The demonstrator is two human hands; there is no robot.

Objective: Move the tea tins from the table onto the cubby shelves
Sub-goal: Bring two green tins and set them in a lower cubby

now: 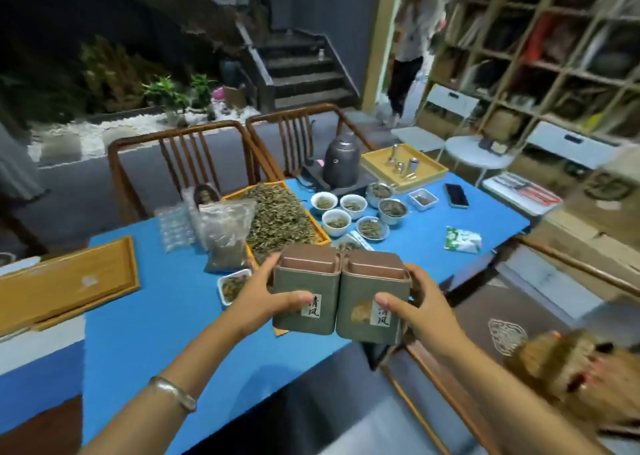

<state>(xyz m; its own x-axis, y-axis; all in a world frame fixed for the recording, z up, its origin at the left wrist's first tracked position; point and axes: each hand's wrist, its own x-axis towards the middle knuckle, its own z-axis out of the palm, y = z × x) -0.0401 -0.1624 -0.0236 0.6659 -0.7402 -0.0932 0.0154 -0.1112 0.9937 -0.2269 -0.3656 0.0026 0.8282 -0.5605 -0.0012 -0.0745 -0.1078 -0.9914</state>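
Two grey-green square tea tins with brown lids are held side by side above the near edge of the blue table (pixel 145 316). My left hand (pixel 263 295) grips the left tea tin (pixel 306 292), thumb across its front. My right hand (pixel 415 305) grips the right tea tin (pixel 372 302) the same way. The tins touch each other, and each has a white label with black characters. The wooden cubby shelves (pixel 540 56) stand at the upper right, most cells holding items.
On the table lie a tray of loose tea leaves (pixel 280 219), several small bowls (pixel 353 205), a dark kettle (pixel 341 160), a phone (pixel 456 195) and wooden trays. Two wooden chairs (pixel 180 157) stand behind. A person (pixel 415 39) stands by the shelves.
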